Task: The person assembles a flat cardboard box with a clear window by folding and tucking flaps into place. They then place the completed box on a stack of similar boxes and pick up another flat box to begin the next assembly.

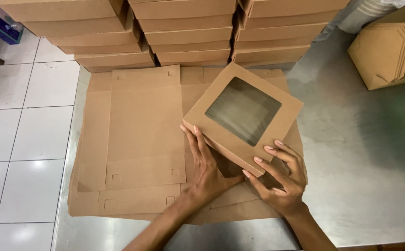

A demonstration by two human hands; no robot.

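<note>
A folded brown cardboard box [221,135] with a clear window in its lid sits tilted on a pile of flat box blanks [137,139]. My left hand [204,169] presses its fingers flat against the box's near side wall. My right hand [279,179] grips the box's near right corner, fingertips on the lid edge. Both hands hold the box together.
Three stacks of finished brown boxes [188,32] stand along the far edge of the steel table [351,139]. A bundle of flat folded cardboard pieces [386,53] leans at the far right. White tiled floor [25,130] lies to the left.
</note>
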